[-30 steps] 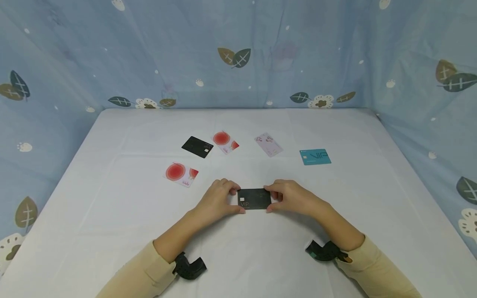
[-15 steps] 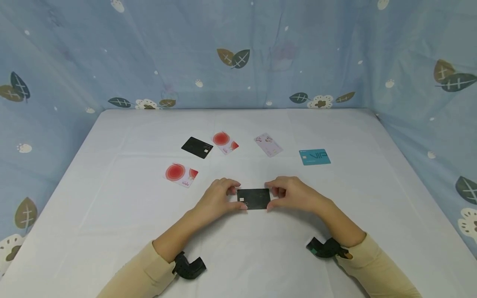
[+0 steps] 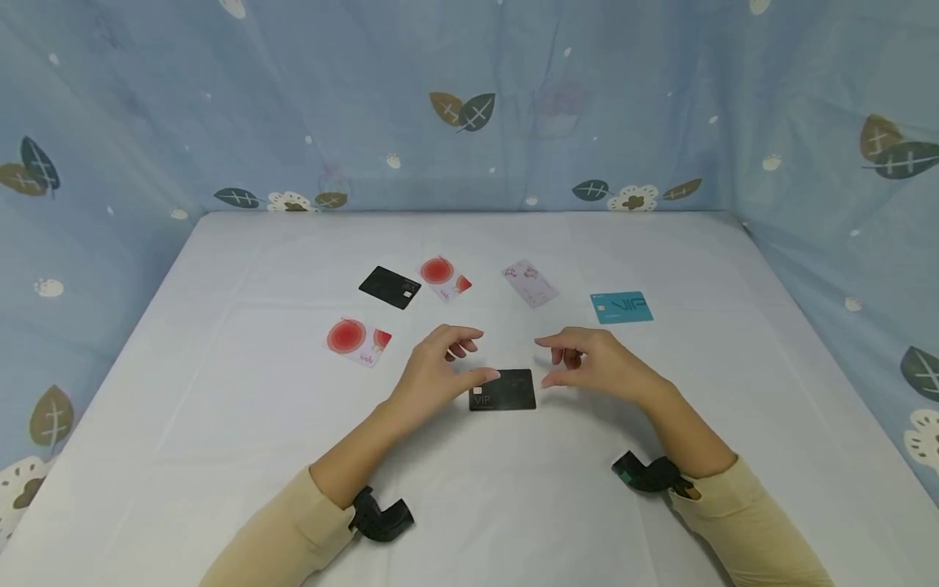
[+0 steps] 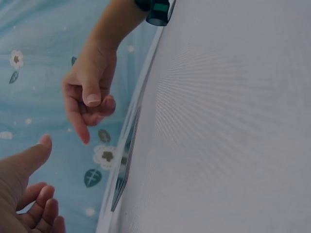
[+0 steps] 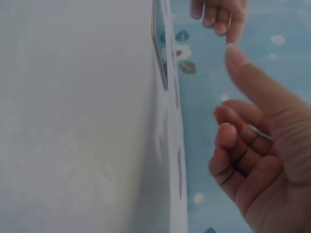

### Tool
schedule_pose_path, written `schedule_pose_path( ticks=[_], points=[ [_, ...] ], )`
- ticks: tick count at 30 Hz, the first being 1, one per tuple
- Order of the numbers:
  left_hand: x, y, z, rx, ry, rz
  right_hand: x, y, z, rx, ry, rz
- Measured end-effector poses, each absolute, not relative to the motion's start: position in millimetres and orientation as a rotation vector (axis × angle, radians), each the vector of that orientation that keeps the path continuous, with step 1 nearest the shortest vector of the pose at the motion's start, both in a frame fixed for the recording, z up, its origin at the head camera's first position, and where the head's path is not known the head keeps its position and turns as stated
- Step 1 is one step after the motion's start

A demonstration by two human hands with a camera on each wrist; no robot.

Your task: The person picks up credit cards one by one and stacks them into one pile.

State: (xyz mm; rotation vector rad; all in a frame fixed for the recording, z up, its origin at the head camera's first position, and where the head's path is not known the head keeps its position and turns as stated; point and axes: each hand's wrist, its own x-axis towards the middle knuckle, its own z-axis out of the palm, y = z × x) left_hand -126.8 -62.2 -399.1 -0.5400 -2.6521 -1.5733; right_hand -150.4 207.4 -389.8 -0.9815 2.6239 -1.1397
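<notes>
A black VIP card (image 3: 506,395) lies flat on the white table in front of me. Its edge in the right wrist view shows several thin layers, like a small stack of cards (image 5: 158,53). My left hand (image 3: 436,371) hovers above the card's left end, thumb over its upper edge in the head view, fingers loosely bent around nothing. To the right of the card, my right hand (image 3: 605,367) is raised off the table, thumb and forefinger apart. In the left wrist view the card stack (image 4: 126,160) sits below both hands, apart from them.
Farther back lie another black card (image 3: 387,287), two white cards with red circles, one nearer (image 3: 358,342) and one farther (image 3: 443,278), a pale pink card (image 3: 530,284) and a blue VIP card (image 3: 622,307). A blue patterned curtain (image 3: 293,106) surrounds the table (image 3: 220,408).
Both hands have let go of the black card's ends and risen away from it, the right one also shifting right. The card stays where it was.
</notes>
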Motion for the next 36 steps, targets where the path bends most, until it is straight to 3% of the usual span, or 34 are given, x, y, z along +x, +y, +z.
schedule_pose_path(
  ticks=[18, 36],
  points=[
    [-148, -49, -391, -0.512, -2.575, -1.613, -161, 228, -381, -0.994, 2.773, -1.213],
    [-172, -24, -395, -0.456, -2.634, -1.624, -173, 258, -385, -0.821, 2.848, -1.259]
  ],
)
